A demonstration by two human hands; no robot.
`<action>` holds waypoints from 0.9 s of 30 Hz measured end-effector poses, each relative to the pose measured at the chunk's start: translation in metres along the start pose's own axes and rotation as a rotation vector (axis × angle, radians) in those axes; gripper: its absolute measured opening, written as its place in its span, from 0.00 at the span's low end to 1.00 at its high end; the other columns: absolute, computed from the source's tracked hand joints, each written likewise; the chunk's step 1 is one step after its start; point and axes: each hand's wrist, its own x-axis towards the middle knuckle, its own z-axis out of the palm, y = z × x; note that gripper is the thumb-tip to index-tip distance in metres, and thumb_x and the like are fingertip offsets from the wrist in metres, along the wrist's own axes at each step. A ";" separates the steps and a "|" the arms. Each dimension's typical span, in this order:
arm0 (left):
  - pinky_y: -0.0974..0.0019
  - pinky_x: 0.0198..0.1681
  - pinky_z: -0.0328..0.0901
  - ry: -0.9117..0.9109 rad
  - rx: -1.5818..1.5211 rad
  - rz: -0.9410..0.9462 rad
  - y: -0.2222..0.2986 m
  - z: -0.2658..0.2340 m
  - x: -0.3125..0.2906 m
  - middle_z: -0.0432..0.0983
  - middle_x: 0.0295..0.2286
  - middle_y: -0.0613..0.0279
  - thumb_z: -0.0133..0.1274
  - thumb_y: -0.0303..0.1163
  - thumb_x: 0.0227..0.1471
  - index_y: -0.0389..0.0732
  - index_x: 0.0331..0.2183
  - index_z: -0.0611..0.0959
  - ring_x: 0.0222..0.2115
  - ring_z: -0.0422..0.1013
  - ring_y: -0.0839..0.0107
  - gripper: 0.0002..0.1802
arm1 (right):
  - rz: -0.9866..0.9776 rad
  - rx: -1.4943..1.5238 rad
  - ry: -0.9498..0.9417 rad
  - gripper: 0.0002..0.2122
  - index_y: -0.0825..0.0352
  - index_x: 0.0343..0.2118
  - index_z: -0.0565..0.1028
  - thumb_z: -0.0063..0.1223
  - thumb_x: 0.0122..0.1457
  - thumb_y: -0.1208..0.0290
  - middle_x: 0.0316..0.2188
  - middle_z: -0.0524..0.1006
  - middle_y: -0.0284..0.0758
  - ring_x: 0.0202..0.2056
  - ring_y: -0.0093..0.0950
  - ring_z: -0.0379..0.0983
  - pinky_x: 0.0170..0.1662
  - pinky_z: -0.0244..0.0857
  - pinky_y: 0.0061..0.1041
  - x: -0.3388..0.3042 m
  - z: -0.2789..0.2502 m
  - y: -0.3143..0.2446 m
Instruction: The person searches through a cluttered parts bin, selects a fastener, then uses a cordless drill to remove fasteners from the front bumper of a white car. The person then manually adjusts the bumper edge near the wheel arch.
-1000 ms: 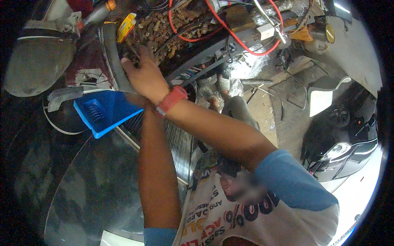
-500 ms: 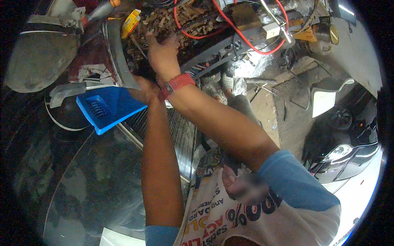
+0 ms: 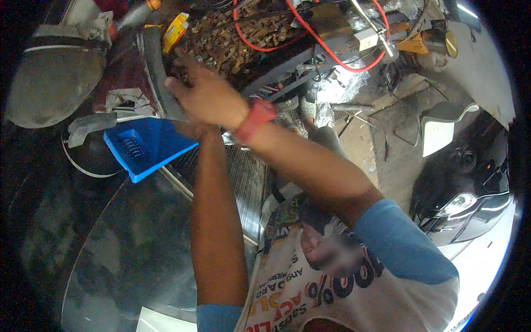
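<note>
My right hand (image 3: 207,97), with a red watch (image 3: 258,120) on its wrist, is slightly blurred above the near left end of a heap of small brown pieces (image 3: 238,36). Its thumb and fingers are spread, and nothing shows between them. Below it, my left hand (image 3: 194,128) is at the right corner of a blue plastic tray (image 3: 160,135) with a slotted recess. Most of its fingers are hidden, so its grip cannot be made out. A dark grey curved panel (image 3: 157,83) stands beside both hands.
A yellow-and-red packet (image 3: 176,32) lies by the heap. Red cable (image 3: 326,41) loops across a dark bar (image 3: 287,69). Crumpled clear plastic (image 3: 343,83) lies right of my hands. A dark glossy curved surface (image 3: 133,238) spans the lower left; a black car (image 3: 464,188) is at right.
My right hand has drawn back from the brown pieces, down and to the left, and its fingers have spread. My left hand and the blue tray have hardly moved.
</note>
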 end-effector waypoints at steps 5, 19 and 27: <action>0.47 0.44 0.72 0.097 0.290 -0.216 -0.031 -0.009 0.008 0.78 0.41 0.36 0.52 0.40 0.59 0.27 0.44 0.79 0.41 0.77 0.41 0.23 | -0.322 -0.609 -0.085 0.17 0.67 0.50 0.76 0.56 0.61 0.65 0.41 0.81 0.47 0.45 0.46 0.78 0.51 0.70 0.40 0.009 -0.111 0.008; 0.44 0.44 0.71 0.068 0.500 -0.038 -0.031 -0.007 0.006 0.78 0.39 0.35 0.51 0.33 0.56 0.28 0.44 0.78 0.41 0.76 0.40 0.19 | -0.841 -1.031 -0.389 0.13 0.65 0.40 0.80 0.60 0.53 0.67 0.33 0.80 0.45 0.38 0.48 0.78 0.42 0.73 0.43 0.070 -0.189 0.022; 0.44 0.45 0.71 0.088 0.439 0.036 -0.032 -0.009 0.006 0.78 0.41 0.34 0.51 0.32 0.55 0.28 0.45 0.78 0.42 0.75 0.37 0.20 | -0.624 -1.357 -0.289 0.13 0.62 0.35 0.81 0.66 0.45 0.68 0.27 0.81 0.44 0.34 0.45 0.81 0.36 0.75 0.50 0.095 -0.109 0.056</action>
